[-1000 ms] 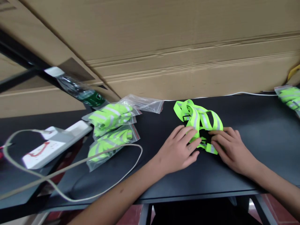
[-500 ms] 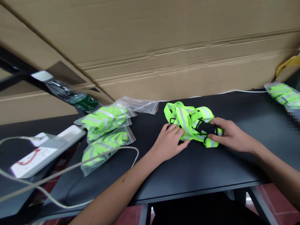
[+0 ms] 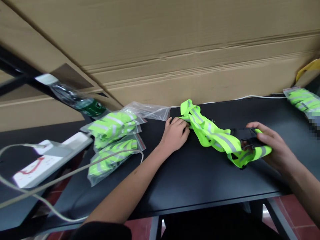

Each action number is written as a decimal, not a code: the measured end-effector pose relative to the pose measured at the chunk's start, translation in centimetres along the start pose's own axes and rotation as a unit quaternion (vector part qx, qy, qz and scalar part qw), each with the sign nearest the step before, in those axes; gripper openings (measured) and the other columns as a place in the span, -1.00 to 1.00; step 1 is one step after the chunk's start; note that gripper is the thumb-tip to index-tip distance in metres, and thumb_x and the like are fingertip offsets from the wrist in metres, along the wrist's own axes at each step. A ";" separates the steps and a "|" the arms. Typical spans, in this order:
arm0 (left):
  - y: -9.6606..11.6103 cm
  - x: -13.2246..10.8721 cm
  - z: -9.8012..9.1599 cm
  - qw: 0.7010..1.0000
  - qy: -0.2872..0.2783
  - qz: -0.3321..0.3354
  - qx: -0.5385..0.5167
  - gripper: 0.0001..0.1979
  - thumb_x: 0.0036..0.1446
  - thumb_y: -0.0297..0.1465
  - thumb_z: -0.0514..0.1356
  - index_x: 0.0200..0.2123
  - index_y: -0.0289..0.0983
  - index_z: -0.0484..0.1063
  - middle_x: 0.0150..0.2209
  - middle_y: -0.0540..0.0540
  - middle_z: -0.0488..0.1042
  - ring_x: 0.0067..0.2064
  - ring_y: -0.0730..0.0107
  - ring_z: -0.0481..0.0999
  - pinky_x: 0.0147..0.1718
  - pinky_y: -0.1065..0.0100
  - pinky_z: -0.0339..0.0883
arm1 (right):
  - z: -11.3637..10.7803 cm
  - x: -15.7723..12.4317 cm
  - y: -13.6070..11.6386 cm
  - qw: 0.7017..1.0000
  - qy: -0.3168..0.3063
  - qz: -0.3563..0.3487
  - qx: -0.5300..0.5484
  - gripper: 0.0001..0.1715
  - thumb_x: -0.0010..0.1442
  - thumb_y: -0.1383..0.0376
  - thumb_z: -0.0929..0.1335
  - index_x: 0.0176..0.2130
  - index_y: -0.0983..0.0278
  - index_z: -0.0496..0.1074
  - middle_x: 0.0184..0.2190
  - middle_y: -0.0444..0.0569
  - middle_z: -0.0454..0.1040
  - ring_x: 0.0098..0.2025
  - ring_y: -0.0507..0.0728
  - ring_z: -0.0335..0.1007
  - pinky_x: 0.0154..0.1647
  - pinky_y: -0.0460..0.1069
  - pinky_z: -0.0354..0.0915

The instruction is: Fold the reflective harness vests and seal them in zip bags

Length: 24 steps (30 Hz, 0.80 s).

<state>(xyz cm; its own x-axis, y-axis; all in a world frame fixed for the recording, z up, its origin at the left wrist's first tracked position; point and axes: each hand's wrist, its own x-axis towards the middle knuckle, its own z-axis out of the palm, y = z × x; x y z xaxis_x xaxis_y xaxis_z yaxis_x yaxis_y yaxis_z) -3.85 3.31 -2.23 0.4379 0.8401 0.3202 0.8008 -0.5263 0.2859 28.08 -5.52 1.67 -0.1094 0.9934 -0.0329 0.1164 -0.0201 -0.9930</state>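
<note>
Head view: a reflective harness (image 3: 215, 138) of neon yellow-green webbing with grey reflective stripes lies in a loose diagonal on the table (image 3: 200, 186), stretched between the two hands. Its black plastic buckle (image 3: 243, 135) sits at the end by the right hand (image 3: 277, 146), whose fingers curl around the buckle and webbing in a firm hold, lifting that end slightly. The left hand (image 3: 175, 135) is at the far end, with its fingers (image 3: 180, 121) curved over the strap; I cannot tell whether they grip it or only press it down.

The step in hand looks like drawing the webbing out and sorting its twists, and the twisted stretch between the hands seems to call for flattening.

Just left of the left hand lie two zip bags (image 3: 112, 126) packed with similar green webbing, and an empty clear bag (image 3: 147, 110) lies beyond them. Further left are a white power strip (image 3: 37, 166), its pale cable (image 3: 62, 178) and a plastic water bottle (image 3: 77, 100). Beyond the right hand sits another filled bag (image 3: 302, 100), and a cardboard sheet (image 3: 175, 50) rises behind the table.
</note>
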 end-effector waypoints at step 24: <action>4.8 -8.8 -4.0 0.955 0.165 0.238 0.069 -0.88 0.23 -0.57 0.22 -0.22 -0.27 0.52 -0.42 0.01 0.58 -0.32 0.32 0.47 -0.22 0.22 0.34 | 4.1 -1.6 -0.9 0.677 -0.060 -0.516 -0.522 -0.91 0.30 0.43 0.35 -0.24 0.30 0.48 -0.43 -0.03 0.58 -0.36 0.14 0.47 -0.21 0.09 0.32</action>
<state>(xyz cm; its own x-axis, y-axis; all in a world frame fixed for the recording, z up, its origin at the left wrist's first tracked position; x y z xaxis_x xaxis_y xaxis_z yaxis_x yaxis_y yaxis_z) -5.52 -7.12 -0.11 0.6304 0.4114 0.6583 0.6003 -0.7961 -0.0773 24.13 -7.54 2.20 -0.7363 0.4004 0.5455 0.5439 0.8298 0.1249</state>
